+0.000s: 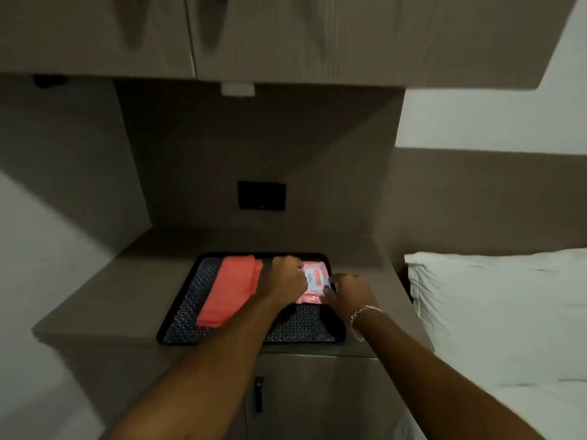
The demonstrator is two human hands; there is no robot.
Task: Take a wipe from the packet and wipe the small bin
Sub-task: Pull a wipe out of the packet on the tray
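A pink wipe packet (313,282) with a white label lies at the right of a black patterned tray (187,308) on a bedside counter. My left hand (286,277) rests on the packet's left side, fingers curled onto it. My right hand (347,289) touches the packet's right edge near the label flap, with a bracelet on the wrist. Whether either hand truly grips the packet is unclear in the dim, blurred view. No small bin is in view.
A folded coral-red cloth (232,290) lies on the tray's left half. Overhead cabinets (286,36) hang above the counter. A dark wall socket (262,195) sits behind. A bed with a white pillow (495,296) is at the right. A cupboard door handle (259,393) is below.
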